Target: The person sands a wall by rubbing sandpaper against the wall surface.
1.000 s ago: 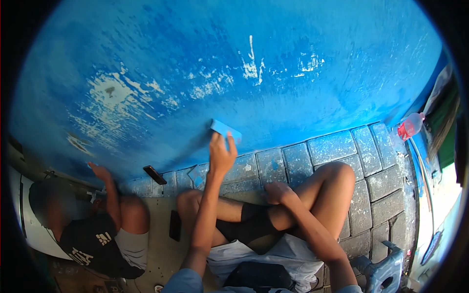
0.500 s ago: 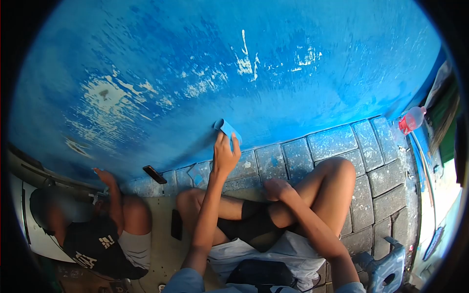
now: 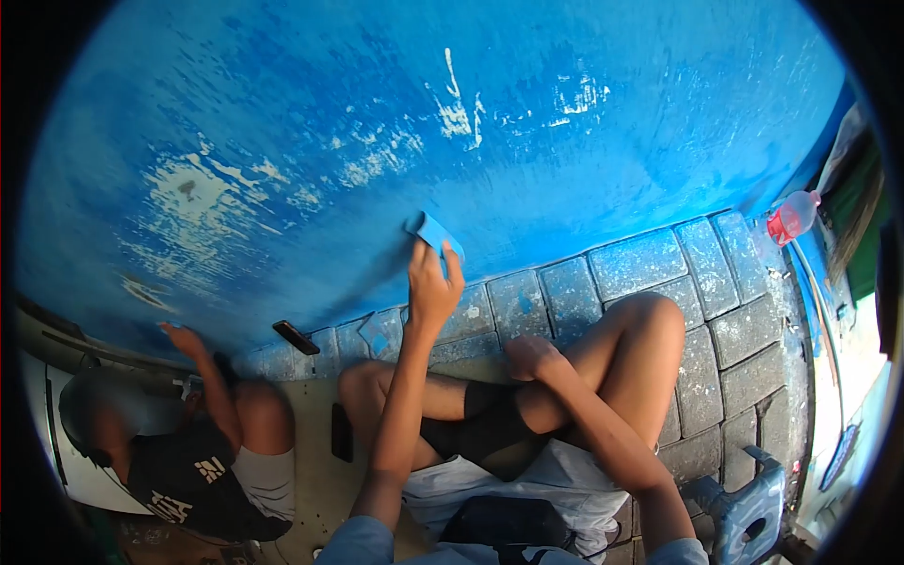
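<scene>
The wall (image 3: 527, 179) is mottled light and dark blue with whitish patches; the bottle's label (image 3: 778, 227) is red.

Paved outdoor spot — blue-painted wall (image 3: 527, 188) alongside

Left hand (image 3: 436, 280): blue sheet (image 3: 438, 235) at wall (image 3: 546, 179) | right hand (image 3: 533, 359): beside knee | 1 bottle (image 3: 794, 217)

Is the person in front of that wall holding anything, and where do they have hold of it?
Yes: the left hand grips a curled blue sheet by its lower side, against the wall. Whether the right hand holds anything can't be told.
</scene>
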`<state>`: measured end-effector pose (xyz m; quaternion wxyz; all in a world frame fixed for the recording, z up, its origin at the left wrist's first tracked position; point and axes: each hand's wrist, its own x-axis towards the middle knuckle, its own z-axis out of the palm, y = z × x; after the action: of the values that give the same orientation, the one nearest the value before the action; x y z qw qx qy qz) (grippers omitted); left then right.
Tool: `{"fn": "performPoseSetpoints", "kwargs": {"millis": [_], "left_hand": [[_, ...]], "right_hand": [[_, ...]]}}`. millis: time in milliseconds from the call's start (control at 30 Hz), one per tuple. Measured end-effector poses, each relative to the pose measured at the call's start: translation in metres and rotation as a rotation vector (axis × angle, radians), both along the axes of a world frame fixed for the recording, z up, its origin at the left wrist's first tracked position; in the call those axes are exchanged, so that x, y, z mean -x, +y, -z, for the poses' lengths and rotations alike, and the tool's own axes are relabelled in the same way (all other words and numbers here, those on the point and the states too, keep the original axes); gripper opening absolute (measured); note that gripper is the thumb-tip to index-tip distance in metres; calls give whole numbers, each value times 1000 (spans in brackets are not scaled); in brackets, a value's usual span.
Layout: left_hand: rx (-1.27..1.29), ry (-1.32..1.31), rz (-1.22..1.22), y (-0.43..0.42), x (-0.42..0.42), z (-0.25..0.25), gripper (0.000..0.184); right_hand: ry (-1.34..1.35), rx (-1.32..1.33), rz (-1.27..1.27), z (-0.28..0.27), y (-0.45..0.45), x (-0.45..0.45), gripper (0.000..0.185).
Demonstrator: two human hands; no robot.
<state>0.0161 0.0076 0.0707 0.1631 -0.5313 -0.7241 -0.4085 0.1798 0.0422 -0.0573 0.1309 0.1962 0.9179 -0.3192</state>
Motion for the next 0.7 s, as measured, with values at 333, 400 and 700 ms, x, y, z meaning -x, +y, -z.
{"fn": "performPoseSetpoints", "kwargs": {"millis": [333, 400, 700], "left_hand": [[-64, 52, -90, 1, 5, -79, 19], [-93, 77, -106, 3, 1, -74, 19], [10, 57, 128, 8, 5, 14, 17]], "right_hand": [[-31, 11, -17, -3, 2, 1, 23], [-35, 7, -28, 0, 1, 3, 23], [-29, 23, -18, 10, 2, -1, 34]]}}
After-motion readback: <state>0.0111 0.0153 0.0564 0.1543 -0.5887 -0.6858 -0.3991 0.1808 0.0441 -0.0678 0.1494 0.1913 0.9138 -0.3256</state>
